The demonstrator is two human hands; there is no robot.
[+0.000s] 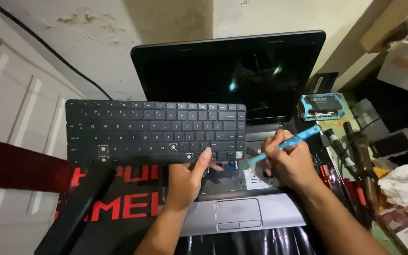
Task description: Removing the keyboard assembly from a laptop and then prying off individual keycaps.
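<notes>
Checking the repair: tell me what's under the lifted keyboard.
Under the keyboard the laptop shows its open dark bay beside the right hand; the left hand and keyboard cover the rest.

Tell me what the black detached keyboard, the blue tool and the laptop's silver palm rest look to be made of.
Black detached keyboard: matte plastic, seemingly; dull moulded keycaps, a few missing. Slim blue tool in the right hand: probably plastic, evenly coloured with a soft sheen. Silver palm rest: smooth satin finish; metal or painted plastic, unclear. Left hand holds the keyboard.

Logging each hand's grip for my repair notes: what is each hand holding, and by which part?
The left hand holds the detached black keyboard by its lower edge, thumb on the keys. The right hand holds a blue pry tool near its middle.
</notes>
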